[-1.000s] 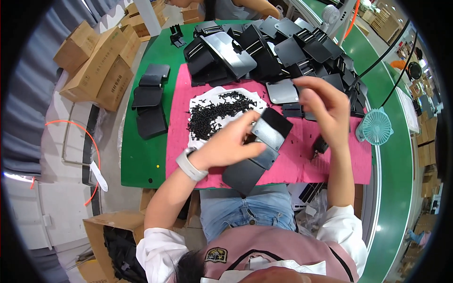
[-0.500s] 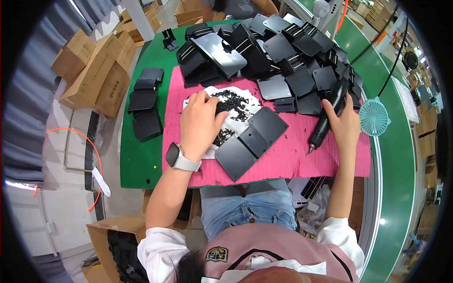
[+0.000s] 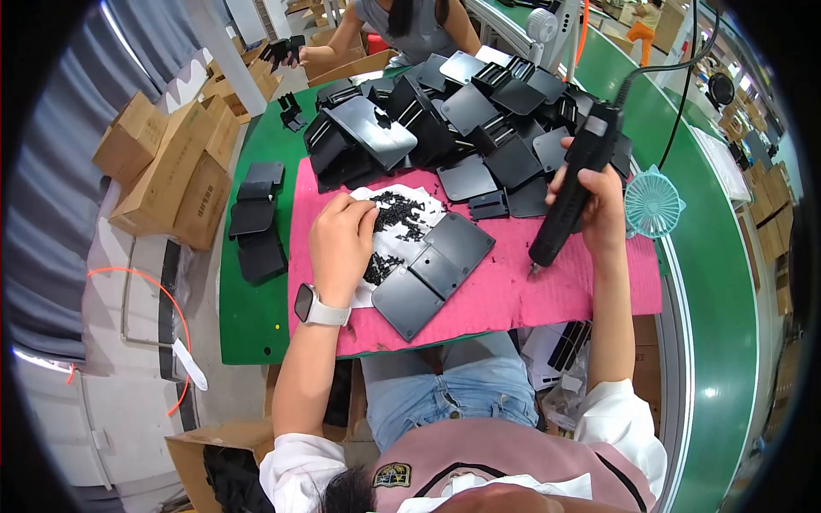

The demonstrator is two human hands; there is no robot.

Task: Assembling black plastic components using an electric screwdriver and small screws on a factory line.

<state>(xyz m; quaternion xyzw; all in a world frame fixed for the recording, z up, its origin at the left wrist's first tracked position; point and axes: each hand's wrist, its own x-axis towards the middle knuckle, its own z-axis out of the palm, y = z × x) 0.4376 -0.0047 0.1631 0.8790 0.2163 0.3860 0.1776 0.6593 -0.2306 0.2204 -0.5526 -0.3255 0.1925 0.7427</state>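
While the right hand (image 3: 605, 205) grips a driver (image 3: 564, 205) tip-down, seemingly for control, the left hand (image 3: 340, 244) bunches by screws (image 3: 400, 212), any pinch hidden.

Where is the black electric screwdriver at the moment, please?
In the head view, the black electric screwdriver is right of centre, gripped in the right hand, its tip over the pink mat.

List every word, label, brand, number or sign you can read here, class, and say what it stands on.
Cartons: dark print, too blurred to quote.
Driver: pale label, any print too small.
Vest: badge, any lettering too small.
Nothing reads clearly enough to quote.
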